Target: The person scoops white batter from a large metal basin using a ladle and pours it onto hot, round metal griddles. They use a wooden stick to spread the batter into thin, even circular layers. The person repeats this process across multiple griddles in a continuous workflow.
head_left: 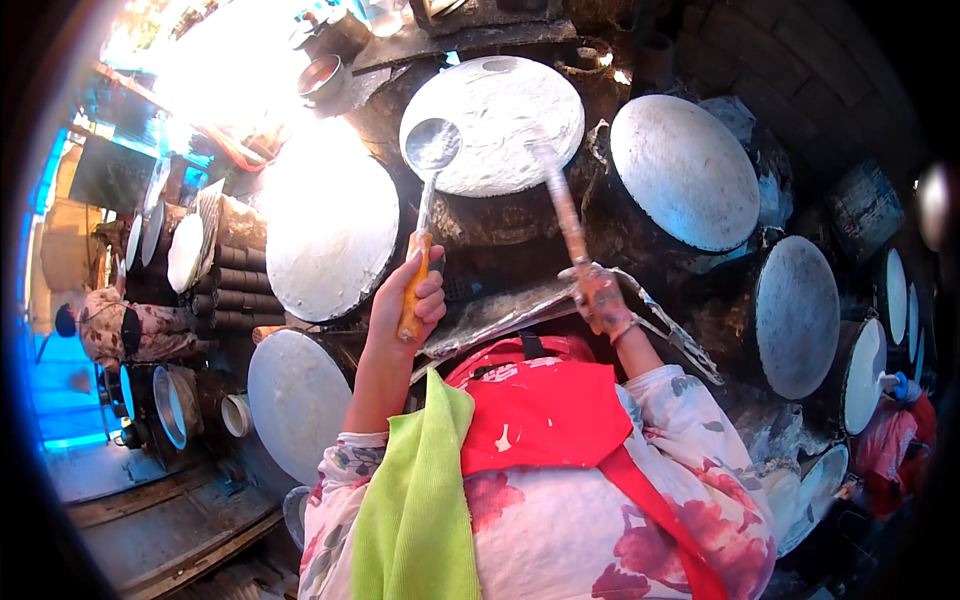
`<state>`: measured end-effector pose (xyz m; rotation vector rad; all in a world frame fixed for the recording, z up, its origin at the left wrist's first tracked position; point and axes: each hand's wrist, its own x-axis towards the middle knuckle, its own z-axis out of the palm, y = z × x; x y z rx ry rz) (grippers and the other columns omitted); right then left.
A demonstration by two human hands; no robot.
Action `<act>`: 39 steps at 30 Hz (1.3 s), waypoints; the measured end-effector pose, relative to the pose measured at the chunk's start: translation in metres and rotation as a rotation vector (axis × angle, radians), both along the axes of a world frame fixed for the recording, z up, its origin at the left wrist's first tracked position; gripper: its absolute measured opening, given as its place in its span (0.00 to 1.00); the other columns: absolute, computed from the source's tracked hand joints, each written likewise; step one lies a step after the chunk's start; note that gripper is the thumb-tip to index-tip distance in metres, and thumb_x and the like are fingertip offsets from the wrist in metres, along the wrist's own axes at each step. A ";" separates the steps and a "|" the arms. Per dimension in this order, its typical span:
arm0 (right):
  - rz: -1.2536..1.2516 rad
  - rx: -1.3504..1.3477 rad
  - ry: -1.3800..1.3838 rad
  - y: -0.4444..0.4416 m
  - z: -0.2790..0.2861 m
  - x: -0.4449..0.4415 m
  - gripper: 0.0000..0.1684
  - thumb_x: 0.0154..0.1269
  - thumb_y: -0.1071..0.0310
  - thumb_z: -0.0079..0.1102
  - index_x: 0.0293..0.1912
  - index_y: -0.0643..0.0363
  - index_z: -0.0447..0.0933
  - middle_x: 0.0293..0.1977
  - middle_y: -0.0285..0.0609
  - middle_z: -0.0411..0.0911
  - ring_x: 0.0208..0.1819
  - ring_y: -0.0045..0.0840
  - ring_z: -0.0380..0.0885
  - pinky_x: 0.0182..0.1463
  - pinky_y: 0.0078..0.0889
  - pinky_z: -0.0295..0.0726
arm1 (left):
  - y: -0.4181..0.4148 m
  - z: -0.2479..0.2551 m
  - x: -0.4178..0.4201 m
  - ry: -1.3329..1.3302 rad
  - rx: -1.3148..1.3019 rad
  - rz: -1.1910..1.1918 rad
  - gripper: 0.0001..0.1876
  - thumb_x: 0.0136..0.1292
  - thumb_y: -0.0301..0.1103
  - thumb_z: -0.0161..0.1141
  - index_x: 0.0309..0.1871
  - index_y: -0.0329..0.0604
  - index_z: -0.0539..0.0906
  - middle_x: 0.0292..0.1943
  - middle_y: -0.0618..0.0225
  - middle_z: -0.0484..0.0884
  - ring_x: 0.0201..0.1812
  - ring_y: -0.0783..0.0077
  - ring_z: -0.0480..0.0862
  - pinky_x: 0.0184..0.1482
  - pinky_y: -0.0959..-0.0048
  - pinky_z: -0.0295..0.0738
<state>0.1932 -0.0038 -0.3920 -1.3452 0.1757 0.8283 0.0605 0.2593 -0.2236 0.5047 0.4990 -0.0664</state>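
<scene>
My left hand [414,296] is closed round the orange handle of a metal ladle [433,146]. The ladle's round bowl is over the left edge of a round griddle coated with white batter [491,105]; whether it touches the batter I cannot tell. In a patterned glove, my right hand [600,300] grips a long stick-like tool [566,214], blurred, with its far end over the right part of the same batter. A green cloth [420,502] hangs over the front of my clothes, beside a red apron [547,420] spotted with white.
Several round griddles surround me, among them a brightly lit one [330,240] at left and a pale one [686,172] at right. A small metal bowl [321,77] stands at the back left. Other people are at the far left [135,326] and far right [889,442].
</scene>
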 end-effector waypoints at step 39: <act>0.219 -0.650 -0.709 0.067 0.039 0.187 0.28 0.69 0.46 0.38 0.35 0.61 0.78 0.35 0.57 0.78 0.41 0.51 0.76 0.44 0.47 0.75 | 0.006 -0.081 0.282 0.306 1.787 -0.208 0.26 0.58 0.37 0.58 0.59 0.39 0.67 0.40 0.43 0.80 0.44 0.45 0.80 0.48 0.56 0.72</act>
